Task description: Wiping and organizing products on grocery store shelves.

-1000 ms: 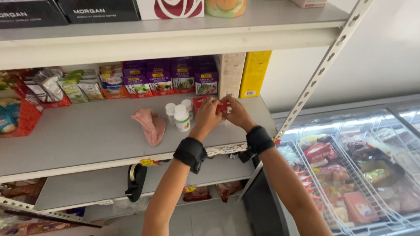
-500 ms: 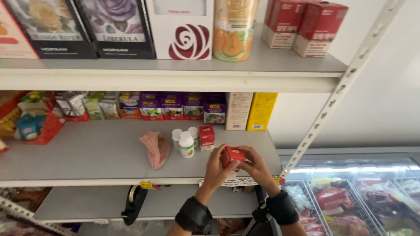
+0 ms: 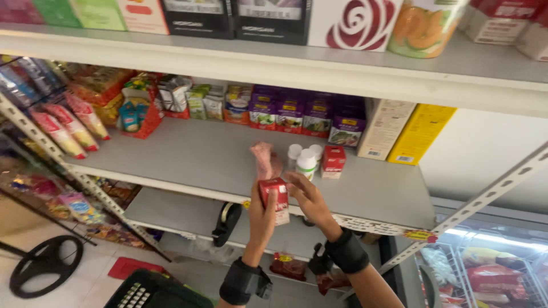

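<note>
Nearest, at six o'clock, two forearms in black wrist bands are raised toward the shelving, and a small red box [image 3: 275, 197] is held between the hands, clear of the shelf and just in front of its edge. The left hand [image 3: 261, 214] is wrapped about the box's lower half from seven o'clock, fingers and thumb grasping it upright, so that its face is kept turned toward the camera. The right hand [image 3: 308, 199] is set against the box from four o'clock, its fingers spread and only lightly curled along the side and top, steadying it, it seems, not clenching it. Just beyond, at twelve o'clock of the box, a pink crumpled cloth [image 3: 264, 159] is laid on the grey shelf [image 3: 188, 157], with two white-capped bottles [image 3: 302, 161] and a second red box [image 3: 333, 159] stood together at one o'clock, near the front edge where they can be reached easily. Further back, purple packets [image 3: 297, 114] are lined up against the rear, a white carton [image 3: 385, 129] and a yellow carton [image 3: 419, 134] at two o'clock, and bagged snacks [image 3: 68, 122] hung at ten o'clock. Above, an upper shelf [image 3: 274, 60] is loaded with boxes and a can. A glass-topped chest freezer [image 3: 485, 274] is seen at four o'clock, with a tiled floor below.
</note>
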